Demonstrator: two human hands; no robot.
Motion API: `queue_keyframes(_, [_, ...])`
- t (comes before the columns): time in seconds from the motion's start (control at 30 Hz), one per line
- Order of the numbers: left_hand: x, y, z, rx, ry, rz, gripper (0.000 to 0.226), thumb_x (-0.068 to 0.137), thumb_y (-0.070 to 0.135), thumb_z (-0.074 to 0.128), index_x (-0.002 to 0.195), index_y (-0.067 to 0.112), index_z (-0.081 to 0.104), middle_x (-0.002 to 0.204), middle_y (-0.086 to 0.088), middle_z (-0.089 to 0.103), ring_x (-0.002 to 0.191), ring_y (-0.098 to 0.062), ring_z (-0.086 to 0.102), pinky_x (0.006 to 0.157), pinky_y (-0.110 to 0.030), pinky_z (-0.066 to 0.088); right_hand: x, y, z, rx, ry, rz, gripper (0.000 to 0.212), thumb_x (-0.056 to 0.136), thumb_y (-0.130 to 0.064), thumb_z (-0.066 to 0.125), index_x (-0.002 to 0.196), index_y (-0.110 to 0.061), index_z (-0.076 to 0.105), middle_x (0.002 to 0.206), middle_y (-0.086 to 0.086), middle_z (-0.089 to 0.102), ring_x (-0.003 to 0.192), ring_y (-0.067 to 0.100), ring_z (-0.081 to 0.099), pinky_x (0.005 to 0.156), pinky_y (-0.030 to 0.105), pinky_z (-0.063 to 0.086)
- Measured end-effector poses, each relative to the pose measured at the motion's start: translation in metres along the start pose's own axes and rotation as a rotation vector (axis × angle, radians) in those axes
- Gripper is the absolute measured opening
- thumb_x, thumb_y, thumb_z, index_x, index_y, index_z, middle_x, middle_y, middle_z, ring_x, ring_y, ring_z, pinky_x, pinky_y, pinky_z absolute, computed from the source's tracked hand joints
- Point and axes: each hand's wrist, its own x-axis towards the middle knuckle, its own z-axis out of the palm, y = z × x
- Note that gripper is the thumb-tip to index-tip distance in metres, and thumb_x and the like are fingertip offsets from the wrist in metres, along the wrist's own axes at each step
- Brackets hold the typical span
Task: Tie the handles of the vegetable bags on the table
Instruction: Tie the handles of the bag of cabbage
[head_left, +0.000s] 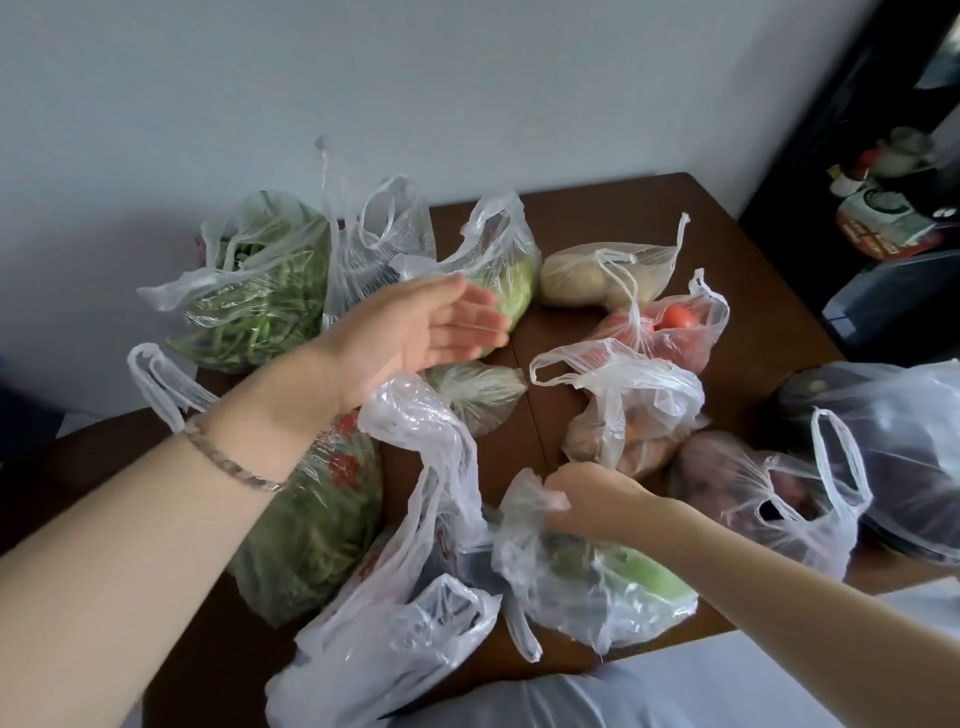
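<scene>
The right hand (592, 499) pinches the handle (532, 493) of the nearest bag (613, 577), directly beneath it, while the flat, empty left hand (415, 332) hovers farther back.

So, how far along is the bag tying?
Barely started. The potato bag looks knotted, and perhaps the tomato bag. In hand: the right hand grips the top of the green vegetable bag, while the left hand is open above the table. Left: the bean bag, the cabbage bag and others have loose handles.
</scene>
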Motion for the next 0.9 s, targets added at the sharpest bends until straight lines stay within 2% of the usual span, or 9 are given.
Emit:
queue_keyframes(0.07, [-0.010,0.026,0.022,0.124,-0.284,-0.040,0.041,0.087,0.049,0.048,0.104,0.013,0.061,0.099,-0.003,0.072,0.092,-0.020,0.069,0.080,-0.028,0.056,-0.002,0.004,-0.005,0.092,0.063,0.068,0.029,0.092,-0.033,0.049,0.114,-0.015,0.056,0.107,0.003,0.060,0.098,0.023,0.059,0.076,0.030,0.046])
queue_keyframes(0.17, [-0.015,0.031,0.055,0.806,-0.597,-0.314,0.046,0.081,0.054,0.058,0.115,0.024,0.058,0.109,0.009,0.067,0.095,-0.009,0.065,0.075,-0.017,0.047,-0.008,0.006,-0.013,0.147,0.209,0.157,0.028,0.095,-0.030,0.042,0.110,-0.011,0.057,0.102,0.006,0.062,0.093,0.025,0.059,0.077,0.033,0.048])
queue_keyframes(0.27, [-0.019,-0.001,0.071,1.462,-0.681,-0.565,0.068,0.079,0.055,0.061,0.136,0.025,0.040,0.125,0.008,0.050,0.095,-0.007,0.048,0.073,-0.019,0.039,-0.013,0.012,-0.018,0.224,0.371,0.252,0.028,0.097,-0.027,0.038,0.101,-0.009,0.058,0.097,0.012,0.062,0.094,0.032,0.060,0.080,0.039,0.049])
queue_keyframes(0.33, [-0.020,-0.028,0.069,1.635,-0.663,-0.620,0.078,0.077,0.050,0.067,0.140,0.018,0.032,0.131,0.000,0.048,0.101,-0.016,0.048,0.076,-0.026,0.041,-0.014,0.021,-0.021,0.234,0.479,0.280,0.024,0.096,-0.020,0.040,0.099,-0.007,0.060,0.093,0.011,0.063,0.087,0.030,0.061,0.072,0.036,0.050])
queue_keyframes(0.43, [-0.017,-0.054,0.072,1.424,-0.519,-0.484,0.072,0.080,0.039,0.068,0.139,0.014,0.034,0.134,-0.004,0.048,0.111,-0.021,0.051,0.080,-0.024,0.041,-0.016,0.031,-0.023,0.373,0.568,0.261,0.019,0.093,-0.011,0.045,0.089,-0.006,0.063,0.083,0.007,0.063,0.062,0.019,0.051,0.052,0.028,0.039])
queue_keyframes(0.53, [-0.007,-0.067,0.089,1.016,-0.243,-0.350,0.056,0.084,0.038,0.063,0.130,0.011,0.045,0.132,-0.007,0.052,0.114,-0.021,0.052,0.079,-0.019,0.037,-0.017,0.031,-0.025,0.498,0.655,0.204,0.018,0.091,-0.012,0.047,0.087,-0.006,0.063,0.085,0.009,0.067,0.070,0.025,0.058,0.066,0.038,0.048])
queue_keyframes(0.67, [0.015,-0.090,0.108,0.835,-0.018,-0.448,0.068,0.081,0.040,0.067,0.131,0.002,0.041,0.131,-0.012,0.051,0.104,-0.020,0.053,0.081,-0.026,0.040,-0.016,0.041,-0.033,0.625,0.735,0.155,0.022,0.091,-0.003,0.045,0.100,-0.006,0.064,0.087,0.005,0.064,0.080,0.026,0.061,0.078,0.042,0.053])
queue_keyframes(0.77, [0.027,-0.107,0.125,0.893,0.005,-0.571,0.088,0.077,0.044,0.070,0.140,-0.001,0.027,0.137,-0.013,0.045,0.120,-0.026,0.050,0.089,-0.028,0.042,-0.016,0.059,-0.041,0.716,0.717,0.156,0.022,0.085,0.004,0.043,0.085,0.000,0.065,0.078,0.011,0.064,0.069,0.025,0.058,0.067,0.036,0.051])
queue_keyframes(0.9, [0.036,-0.126,0.137,0.859,-0.007,-0.673,0.073,0.076,0.039,0.073,0.131,0.003,0.042,0.126,-0.010,0.054,0.111,-0.026,0.057,0.091,-0.034,0.049,-0.014,0.089,-0.045,0.780,0.628,0.130,0.022,0.081,0.006,0.043,0.074,-0.004,0.061,0.068,0.006,0.060,0.061,0.020,0.050,0.059,0.029,0.041])
